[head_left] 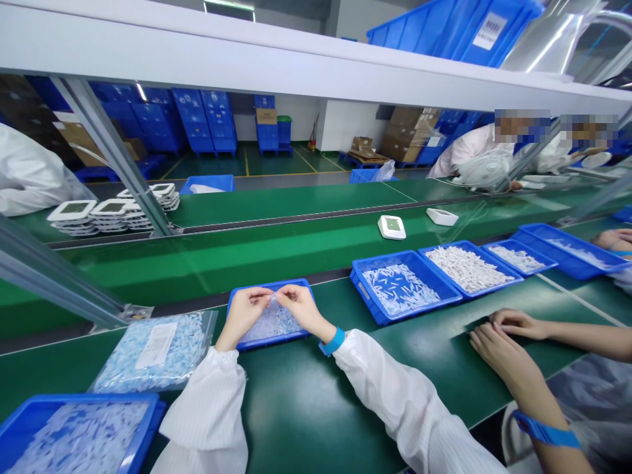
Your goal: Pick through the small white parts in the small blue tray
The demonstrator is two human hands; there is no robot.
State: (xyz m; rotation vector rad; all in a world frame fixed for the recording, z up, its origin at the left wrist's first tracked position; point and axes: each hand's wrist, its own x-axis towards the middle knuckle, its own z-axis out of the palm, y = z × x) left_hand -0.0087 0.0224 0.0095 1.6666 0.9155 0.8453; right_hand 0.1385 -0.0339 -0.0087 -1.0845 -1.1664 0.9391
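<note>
While a sealed bag of sachets (155,349) lies at my far left, my left hand (243,315) and right hand (302,308) pinch one small clear sachet (271,301) between them over the blue tray (237,296). Further right sit fuller trays (363,280), then a co-worker's hands (503,339) flat on the green mat (306,395).

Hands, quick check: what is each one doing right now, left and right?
Left hand: closed, pinching a small clear packet over the blue tray.
Right hand: closed, pinching the same packet's other end.
</note>
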